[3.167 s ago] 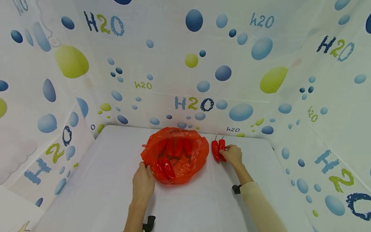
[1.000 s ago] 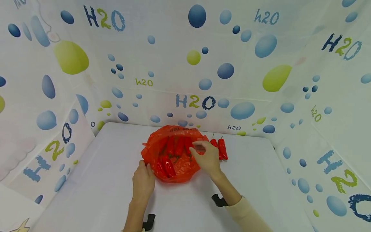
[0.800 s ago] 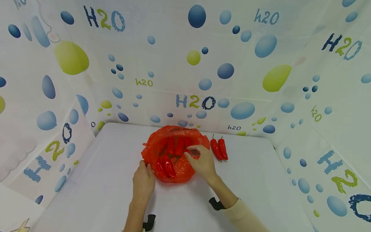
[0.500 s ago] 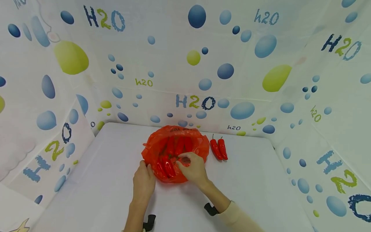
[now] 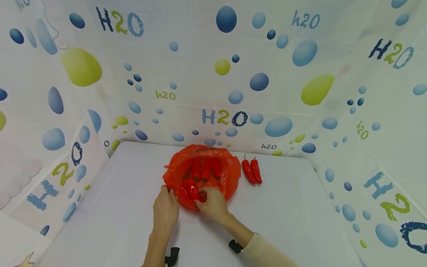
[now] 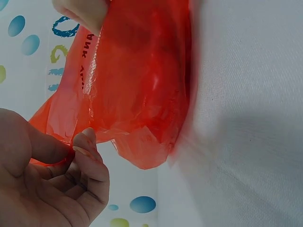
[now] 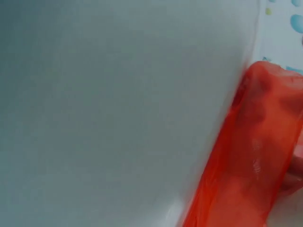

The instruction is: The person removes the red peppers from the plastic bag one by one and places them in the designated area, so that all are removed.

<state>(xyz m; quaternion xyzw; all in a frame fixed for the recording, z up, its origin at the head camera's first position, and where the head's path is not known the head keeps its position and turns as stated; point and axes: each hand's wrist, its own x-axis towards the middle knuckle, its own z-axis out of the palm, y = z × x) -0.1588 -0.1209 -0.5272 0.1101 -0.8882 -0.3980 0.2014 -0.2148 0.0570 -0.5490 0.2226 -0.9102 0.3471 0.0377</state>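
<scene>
An orange-red plastic bag [image 5: 234, 172] lies with its mouth towards me on the white table, several red chili peppers [image 5: 206, 168] inside. My left hand [image 5: 165, 207] pinches the bag's left edge between thumb and fingers; the left wrist view shows this hand [image 6: 52, 175] gripping the film. Inside the bag's front part, my right hand [image 5: 213, 205] has thumb and fingers about a glossy red chili pepper [image 5: 192, 191], partly hidden by them. Another pepper [image 5: 185, 193] lies just left of it. In the right wrist view the bag [image 7: 251, 156] covers most of the fingers.
Two red chili peppers [image 5: 251, 171] with stems lie side by side on the table [image 5: 283, 196], right of the bag. Behind and at both sides hangs a white curtain [image 5: 186, 66] printed with blue and green drops. Black wrist mounts [image 5: 235, 246] sit below the hands.
My right hand has gone from the two peppers on the table leftward into the bag, then down to a front pepper. Those two stay on the table. My left hand keeps its hold.
</scene>
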